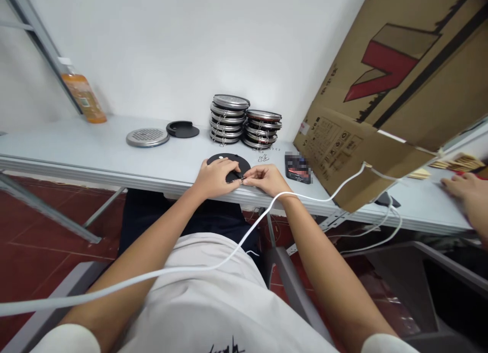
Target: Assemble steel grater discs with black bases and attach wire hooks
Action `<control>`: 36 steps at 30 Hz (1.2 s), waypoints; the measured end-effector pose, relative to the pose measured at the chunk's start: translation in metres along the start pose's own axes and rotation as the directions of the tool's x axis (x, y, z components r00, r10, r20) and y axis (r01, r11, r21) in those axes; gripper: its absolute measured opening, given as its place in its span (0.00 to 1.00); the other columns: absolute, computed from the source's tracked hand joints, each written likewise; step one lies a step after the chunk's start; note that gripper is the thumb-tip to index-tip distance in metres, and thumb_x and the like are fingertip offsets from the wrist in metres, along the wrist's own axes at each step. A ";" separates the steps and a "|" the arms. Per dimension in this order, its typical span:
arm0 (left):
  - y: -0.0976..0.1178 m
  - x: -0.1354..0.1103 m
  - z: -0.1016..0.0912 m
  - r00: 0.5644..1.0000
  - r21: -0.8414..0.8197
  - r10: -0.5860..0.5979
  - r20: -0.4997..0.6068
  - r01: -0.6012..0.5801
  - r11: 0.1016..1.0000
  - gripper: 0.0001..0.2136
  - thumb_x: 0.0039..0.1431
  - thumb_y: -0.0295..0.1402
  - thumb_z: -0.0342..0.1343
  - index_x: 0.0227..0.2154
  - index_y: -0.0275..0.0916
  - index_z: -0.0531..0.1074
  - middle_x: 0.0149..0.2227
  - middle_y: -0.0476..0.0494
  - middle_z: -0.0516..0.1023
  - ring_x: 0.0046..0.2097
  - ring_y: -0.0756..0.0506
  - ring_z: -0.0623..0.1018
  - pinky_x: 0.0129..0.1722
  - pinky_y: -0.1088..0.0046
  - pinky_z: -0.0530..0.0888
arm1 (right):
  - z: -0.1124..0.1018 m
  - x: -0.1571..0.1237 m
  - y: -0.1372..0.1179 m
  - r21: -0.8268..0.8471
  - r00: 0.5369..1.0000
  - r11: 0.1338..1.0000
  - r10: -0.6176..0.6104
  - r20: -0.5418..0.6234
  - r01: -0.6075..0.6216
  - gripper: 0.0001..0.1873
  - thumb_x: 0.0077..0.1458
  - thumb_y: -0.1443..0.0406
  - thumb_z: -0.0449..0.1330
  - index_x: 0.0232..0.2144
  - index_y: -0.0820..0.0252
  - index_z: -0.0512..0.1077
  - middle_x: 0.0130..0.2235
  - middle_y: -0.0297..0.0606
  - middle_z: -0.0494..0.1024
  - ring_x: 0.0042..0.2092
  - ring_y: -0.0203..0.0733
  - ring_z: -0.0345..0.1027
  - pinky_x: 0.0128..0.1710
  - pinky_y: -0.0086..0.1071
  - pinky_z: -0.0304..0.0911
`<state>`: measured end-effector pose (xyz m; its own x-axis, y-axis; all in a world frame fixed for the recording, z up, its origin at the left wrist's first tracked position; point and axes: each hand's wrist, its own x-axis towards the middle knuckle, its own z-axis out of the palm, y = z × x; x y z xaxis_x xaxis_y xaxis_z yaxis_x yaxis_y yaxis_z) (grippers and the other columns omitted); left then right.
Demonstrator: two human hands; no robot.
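A round black disc (221, 158) lies at the table's front edge, partly covered by my hands. My left hand (218, 176) grips it, fingers over the top and thumb at the near rim. At the disc's right near edge, my right hand (266, 179) pinches a small metal clip (241, 179), mostly hidden by the fingertips. Loose wire clips (263, 158) are scattered just behind my right hand. Farther back stand two stacks of round silver-and-black discs, a taller left stack (227, 120) and a lower right stack (262, 129), with wire clips on their rims.
A perforated silver disc (148, 137) and a black round part (183, 129) lie left. An orange bottle (84, 93) stands by the wall. A phone (298, 168) lies beside a large cardboard box (343, 139). A white cable (229, 261) crosses my arms. Another person's hand (467, 190) is far right.
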<state>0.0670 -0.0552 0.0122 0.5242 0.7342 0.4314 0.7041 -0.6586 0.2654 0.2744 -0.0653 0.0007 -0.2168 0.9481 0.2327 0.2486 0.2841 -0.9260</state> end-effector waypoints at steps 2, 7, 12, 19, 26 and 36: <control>0.001 -0.001 0.000 1.000 -0.002 -0.011 -0.013 0.011 1.000 0.13 0.56 0.43 0.56 0.44 0.49 0.71 0.55 0.49 0.75 0.61 0.38 0.68 0.58 0.53 0.59 | -0.002 -0.001 0.001 0.011 1.000 1.000 -0.004 -0.013 0.004 0.22 0.32 0.57 0.75 0.31 0.63 0.78 0.26 0.36 0.79 0.28 0.36 0.70 0.30 0.31 0.65; 0.000 -0.002 0.001 1.000 -0.012 -0.008 -0.028 0.008 1.000 0.15 0.55 0.45 0.57 0.44 0.49 0.72 0.56 0.50 0.74 0.62 0.38 0.67 0.59 0.54 0.59 | -0.003 -0.003 0.001 -0.031 0.999 0.999 -0.022 -0.031 0.021 0.20 0.34 0.55 0.75 0.26 0.63 0.77 0.23 0.34 0.75 0.25 0.33 0.64 0.25 0.29 0.59; -0.001 -0.004 0.003 0.998 -0.024 -0.004 -0.059 0.003 1.000 0.18 0.55 0.52 0.56 0.44 0.48 0.72 0.55 0.48 0.76 0.61 0.37 0.68 0.59 0.53 0.58 | -0.002 -0.007 0.000 -0.077 0.999 0.997 -0.030 -0.011 0.029 0.18 0.41 0.54 0.72 0.25 0.63 0.77 0.22 0.33 0.73 0.24 0.32 0.60 0.23 0.28 0.53; 0.001 -0.004 0.004 0.998 -0.023 -0.010 -0.065 0.009 1.000 0.16 0.57 0.48 0.57 0.44 0.49 0.73 0.55 0.48 0.75 0.62 0.38 0.67 0.60 0.53 0.58 | -0.002 -0.008 0.001 -0.083 0.999 0.996 -0.033 -0.038 0.030 0.18 0.41 0.54 0.71 0.27 0.63 0.78 0.23 0.34 0.73 0.24 0.32 0.59 0.24 0.29 0.53; -0.001 -0.003 0.002 0.999 -0.031 -0.001 -0.037 0.000 1.000 0.15 0.57 0.49 0.56 0.44 0.50 0.73 0.56 0.50 0.75 0.62 0.38 0.67 0.60 0.52 0.58 | -0.001 -0.005 0.001 -0.067 1.000 0.998 -0.007 -0.004 0.006 0.20 0.40 0.52 0.71 0.27 0.63 0.76 0.22 0.32 0.72 0.24 0.31 0.57 0.24 0.29 0.51; -0.002 -0.003 0.000 1.000 -0.025 0.018 -0.017 -0.018 1.000 0.15 0.58 0.47 0.55 0.45 0.50 0.72 0.57 0.51 0.73 0.62 0.38 0.67 0.60 0.52 0.57 | 0.000 -0.004 0.002 -0.086 0.998 0.996 -0.019 0.052 0.024 0.20 0.44 0.51 0.69 0.26 0.63 0.74 0.21 0.29 0.67 0.24 0.30 0.53 0.24 0.27 0.47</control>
<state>0.0640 -0.0561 0.0104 0.5284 0.7193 0.4509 0.6821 -0.6759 0.2789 0.2753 -0.0684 -0.0018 -0.2707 0.9337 0.2344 0.3237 0.3176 -0.8913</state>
